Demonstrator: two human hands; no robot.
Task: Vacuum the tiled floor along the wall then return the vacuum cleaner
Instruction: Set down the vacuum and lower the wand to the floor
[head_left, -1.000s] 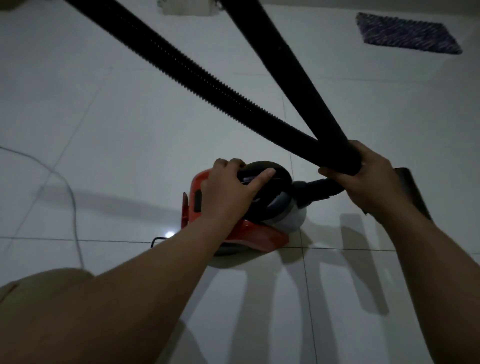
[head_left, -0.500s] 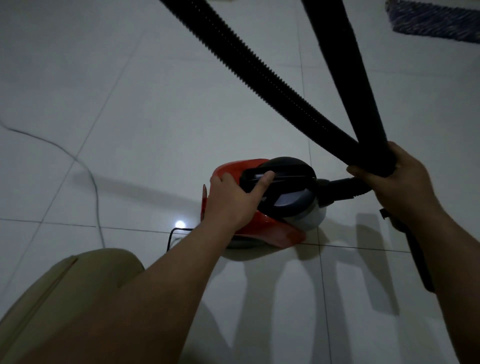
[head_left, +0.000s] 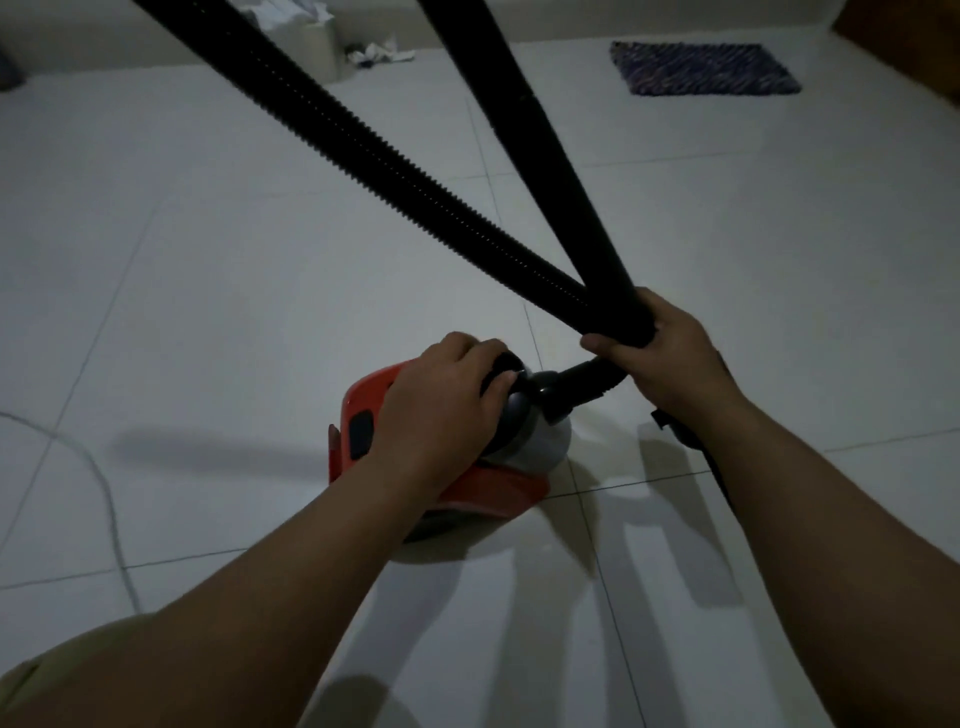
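Hose (head_left: 395, 171) and wand (head_left: 545, 145) leave the top edge; left hand (head_left: 441, 405) hides the vacuum's handle

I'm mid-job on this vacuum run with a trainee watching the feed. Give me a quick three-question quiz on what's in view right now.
1. True or false: the left hand grips the handle on top of the vacuum cleaner.
2. What does the right hand hold? A) the white cord B) the ribbed hose and rigid tube together C) nothing
3. Fill in: the dark mat lies on the floor at the far ____ of the view.

Key: 1 true. 2 B: its fingers wrap the ribbed hose and rigid tube where they cross. 3 right.
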